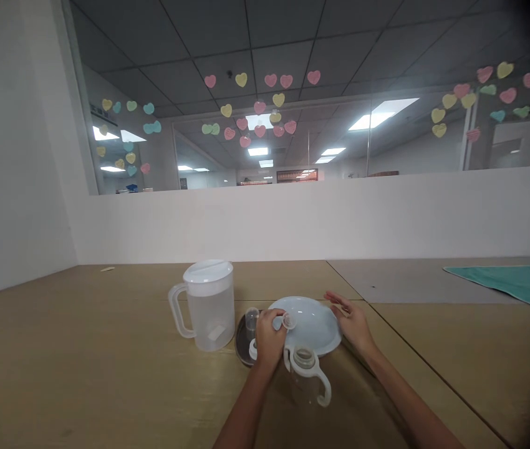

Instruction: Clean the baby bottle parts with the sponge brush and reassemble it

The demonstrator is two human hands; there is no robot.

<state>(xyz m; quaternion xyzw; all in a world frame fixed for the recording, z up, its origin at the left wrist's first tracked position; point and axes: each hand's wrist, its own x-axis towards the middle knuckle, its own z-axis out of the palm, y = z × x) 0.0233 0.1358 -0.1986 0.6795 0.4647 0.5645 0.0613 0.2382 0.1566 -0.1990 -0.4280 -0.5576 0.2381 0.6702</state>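
**Left grip [270, 335] holds a clear piece [289, 320] over the bowl [318, 325]**

The piece is pinched above the bowl's left side, perhaps so drips land inside. The open-mouthed bottle [304, 369] stands just before the bowl, presumably within easy reach. The right grip [353, 325] is spread wide, fingers forward, by the right rim; contact is unclear. Both forearms reach in low.

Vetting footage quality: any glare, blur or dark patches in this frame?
Head view: ceiling lights in the window blow out white; head view: right edge falls to black; head view: outlines of the left hand and right hand are readable, but the clear bottle blends into the table.
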